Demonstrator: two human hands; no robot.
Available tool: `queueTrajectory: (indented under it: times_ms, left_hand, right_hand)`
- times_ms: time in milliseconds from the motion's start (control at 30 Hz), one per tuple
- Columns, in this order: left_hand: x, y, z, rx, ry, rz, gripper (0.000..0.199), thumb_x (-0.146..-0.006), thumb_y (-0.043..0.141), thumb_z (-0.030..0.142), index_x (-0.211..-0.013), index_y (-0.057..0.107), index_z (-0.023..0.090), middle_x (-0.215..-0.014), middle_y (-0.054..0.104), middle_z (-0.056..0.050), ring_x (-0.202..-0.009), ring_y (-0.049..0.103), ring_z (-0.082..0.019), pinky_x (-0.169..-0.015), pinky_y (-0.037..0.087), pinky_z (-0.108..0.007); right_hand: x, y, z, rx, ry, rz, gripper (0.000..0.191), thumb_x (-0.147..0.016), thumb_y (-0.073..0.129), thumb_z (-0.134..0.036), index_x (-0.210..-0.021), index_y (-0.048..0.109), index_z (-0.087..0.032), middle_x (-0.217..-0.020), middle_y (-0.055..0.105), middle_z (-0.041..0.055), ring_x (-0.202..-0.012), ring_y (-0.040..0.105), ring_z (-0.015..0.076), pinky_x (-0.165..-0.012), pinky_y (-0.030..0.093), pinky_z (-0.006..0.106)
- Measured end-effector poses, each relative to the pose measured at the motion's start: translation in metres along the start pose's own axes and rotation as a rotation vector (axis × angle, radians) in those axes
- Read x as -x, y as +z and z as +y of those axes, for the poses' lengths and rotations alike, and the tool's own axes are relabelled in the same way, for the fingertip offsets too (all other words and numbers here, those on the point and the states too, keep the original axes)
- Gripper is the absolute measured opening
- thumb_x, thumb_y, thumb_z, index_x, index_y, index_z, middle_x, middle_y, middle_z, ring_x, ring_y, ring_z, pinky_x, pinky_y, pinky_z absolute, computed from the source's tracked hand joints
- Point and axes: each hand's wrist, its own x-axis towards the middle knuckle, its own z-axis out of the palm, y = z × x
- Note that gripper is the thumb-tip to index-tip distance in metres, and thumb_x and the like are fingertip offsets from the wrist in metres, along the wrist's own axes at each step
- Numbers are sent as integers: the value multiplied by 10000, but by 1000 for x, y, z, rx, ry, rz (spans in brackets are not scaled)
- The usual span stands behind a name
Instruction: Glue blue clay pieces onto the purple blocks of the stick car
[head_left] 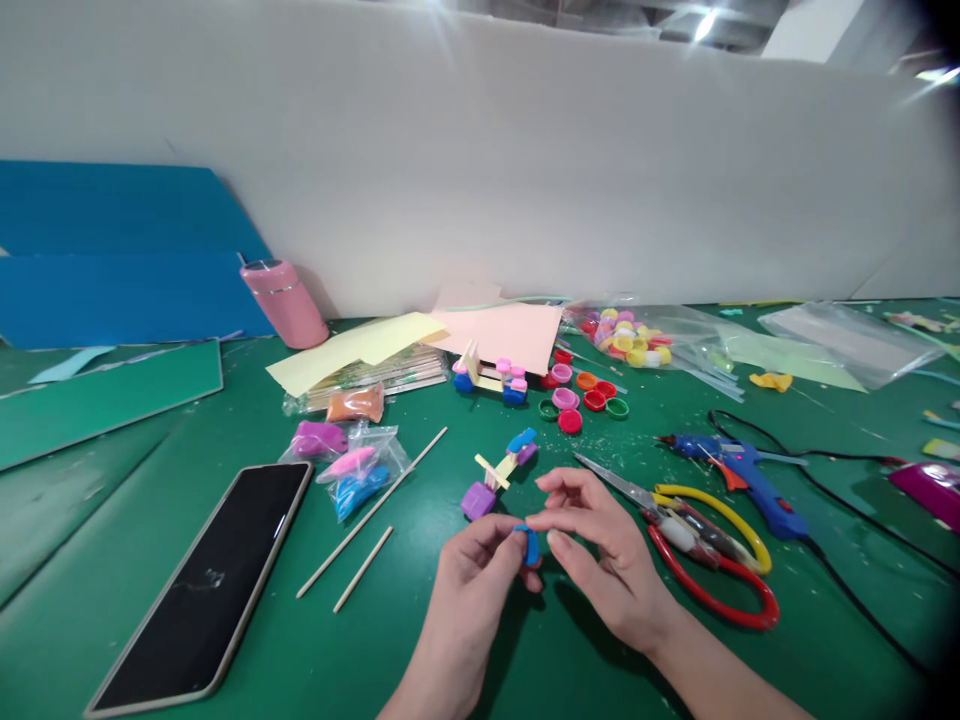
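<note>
A small blue piece of clay [532, 547] is pinched between the thumb and fingers of my left hand [480, 575]. My right hand [600, 550] has its index fingertip at the top of the blue piece, while its thumb is apart from that finger. Just beyond my hands lies a small model [500, 472] with pale sticks, purple lumps and a blue lump. Farther back stands another small model [491, 378] with blue and pink lumps.
Scissors [682, 530] with yellow and red handles and a blue glue gun [739, 475] lie at right. At left are a phone [210, 590], two wooden sticks [364, 568] and bagged clay [360, 490]. Coloured caps [570, 421] and a pink bottle [285, 303] are farther back.
</note>
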Motion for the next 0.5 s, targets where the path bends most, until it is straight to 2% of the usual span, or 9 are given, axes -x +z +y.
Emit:
queueTrajectory:
  times_ms: [333,500]
  left_hand:
    - [-3,1,1,121,-46,0,107,-680,641,240,-690,656,134,-506,594,5,-480,518,-102,-543,402,-232]
    - [-2,0,0,130,-55,-46,128,-700,633,232,-746,683,123,-523,638,-26,-524,562,-124,-594,421,-242]
  right_hand:
    - [-1,5,3,69,57,5,254,-745,577,-158,-989,592,-227,-1135,444,75,-1033,497,220,-885,434,358]
    - [-1,5,6,101,93,16,190,-782,522,-143,-931,611,-220,-1106,468,74,-1012,513,206,-829,461,331]
